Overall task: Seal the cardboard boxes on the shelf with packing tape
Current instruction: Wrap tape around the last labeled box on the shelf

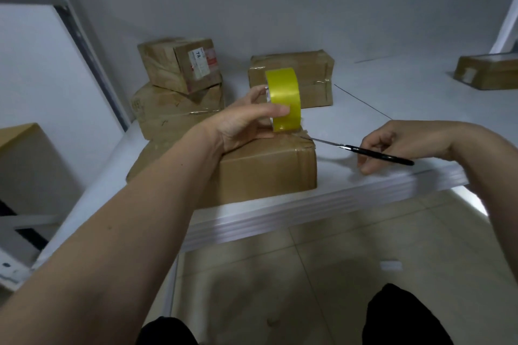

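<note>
Brown cardboard box (266,171) sat closed at the white shelf's (364,190) front edge, contents hidden. Left hand (246,123) gripped the yellow packing tape roll (283,99) upright on its top; right hand (400,145) held black-handled scissors (364,151), blade at the tape. Four more brown boxes (291,81) stood behind and alongside.

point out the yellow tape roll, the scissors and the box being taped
yellow tape roll (283,98): head view, outer band
scissors (375,152): head view, black handle
front cardboard box (266,173): head view, near side face
</note>
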Demonstrator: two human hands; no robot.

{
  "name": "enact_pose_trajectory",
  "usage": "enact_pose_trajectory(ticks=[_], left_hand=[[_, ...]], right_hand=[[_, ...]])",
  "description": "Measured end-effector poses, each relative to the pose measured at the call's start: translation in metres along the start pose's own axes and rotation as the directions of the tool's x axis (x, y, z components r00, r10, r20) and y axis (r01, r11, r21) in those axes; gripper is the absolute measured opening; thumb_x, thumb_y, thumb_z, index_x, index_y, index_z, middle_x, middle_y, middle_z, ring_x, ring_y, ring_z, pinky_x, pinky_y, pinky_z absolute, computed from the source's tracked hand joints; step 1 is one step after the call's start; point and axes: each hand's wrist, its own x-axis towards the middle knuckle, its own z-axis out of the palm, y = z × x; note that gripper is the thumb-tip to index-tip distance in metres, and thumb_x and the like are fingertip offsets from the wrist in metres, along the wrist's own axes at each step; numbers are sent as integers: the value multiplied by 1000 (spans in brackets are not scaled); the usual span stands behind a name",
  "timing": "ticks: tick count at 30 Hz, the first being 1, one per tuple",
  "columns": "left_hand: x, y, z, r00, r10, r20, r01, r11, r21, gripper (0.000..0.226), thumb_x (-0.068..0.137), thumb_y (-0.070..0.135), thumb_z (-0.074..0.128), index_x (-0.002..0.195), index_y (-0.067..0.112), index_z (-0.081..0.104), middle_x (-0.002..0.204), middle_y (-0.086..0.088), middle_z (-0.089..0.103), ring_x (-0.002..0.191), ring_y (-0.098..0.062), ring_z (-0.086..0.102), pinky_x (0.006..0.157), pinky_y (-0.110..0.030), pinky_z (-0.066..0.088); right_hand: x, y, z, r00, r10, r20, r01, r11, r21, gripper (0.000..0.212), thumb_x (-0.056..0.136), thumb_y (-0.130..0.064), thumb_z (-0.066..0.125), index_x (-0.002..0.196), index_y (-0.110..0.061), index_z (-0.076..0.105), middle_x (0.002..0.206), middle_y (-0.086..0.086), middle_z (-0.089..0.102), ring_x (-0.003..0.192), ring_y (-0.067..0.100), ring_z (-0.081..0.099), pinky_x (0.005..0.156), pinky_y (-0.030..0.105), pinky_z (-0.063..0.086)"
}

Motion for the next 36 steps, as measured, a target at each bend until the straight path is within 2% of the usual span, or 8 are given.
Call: enact_pose_trajectory(ticks=[6, 11, 18, 23, 26, 28, 32, 36], left_hand=[[9, -12, -2, 991, 124, -50, -127, 990, -64, 106, 53, 2, 84, 146, 15, 36, 105, 2, 71, 99, -19, 69, 87, -42, 58], [15, -15, -2, 976, 150, -155, -161, 985, -57, 107, 60, -3, 79, 151, 25, 29, 119, -2, 63, 95, -21, 70, 74, -42, 59], [19, -15, -3, 982, 105, -160, -121, 988, -91, 112, 57, -7, 77, 151, 27, 25, 103, -11, 68, 86, -26, 69, 72, -43, 60], [17, -17, -3, 964, 180, -197, -158, 980, 123, 120, 49, -3, 83, 150, 31, 28, 127, -13, 59, 102, -23, 69, 87, -39, 58], [18, -16, -3, 943, 223, -245, -180, 966, 187, 122, 45, 2, 86, 149, 30, 29, 126, -9, 58, 106, -19, 67, 93, -43, 56], [19, -16, -4, 940, 231, -250, -187, 964, 186, 121, 47, 0, 85, 150, 28, 27, 127, -9, 57, 104, -18, 67, 93, -43, 56], [18, -15, -1, 948, 225, -224, -187, 966, 179, 119, 51, -4, 81, 150, 29, 24, 135, -8, 52, 106, -20, 66, 92, -40, 56], [16, -13, 0, 958, 209, -194, -179, 970, 164, 117, 61, -20, 77, 153, 27, 20, 146, -9, 41, 97, -25, 69, 80, -34, 58]], right_hand=[[9, -3, -15, 999, 22, 42, -18, 996, -82, 84, 23, -82, 75, 85, -24, 75, 82, 1, 68, 75, 2, 59, 79, 23, 42], [20, -5, -16, 998, 54, 29, -49, 988, -149, 83, 21, -80, 75, 84, -25, 75, 83, 2, 67, 83, 10, 61, 79, 24, 43], [33, -25, -28, 992, 125, -7, -124, 977, -173, 56, 43, -70, 80, 83, -31, 76, 95, -7, 70, 100, 9, 59, 86, 25, 41], [40, -38, -34, 991, 131, 20, -121, 956, -266, 61, 41, -72, 80, 86, -31, 76, 106, 5, 67, 108, 22, 58, 101, 39, 43], [40, -43, -36, 992, 116, 49, -99, 961, -259, 56, 41, -67, 77, 84, -31, 77, 102, 3, 69, 105, 20, 60, 101, 40, 44], [42, -45, -34, 991, 107, 85, -84, 965, -248, 49, 44, -62, 81, 82, -31, 78, 92, -3, 71, 95, 13, 60, 101, 40, 45], [51, -47, -33, 990, 100, 99, -71, 961, -266, 71, 27, -70, 79, 83, -28, 78, 84, -8, 69, 90, 9, 59, 99, 39, 47], [60, -52, -35, 990, 83, 117, -47, 958, -282, 72, 24, -71, 78, 82, -29, 79, 91, -1, 73, 99, 20, 63, 100, 41, 46]])
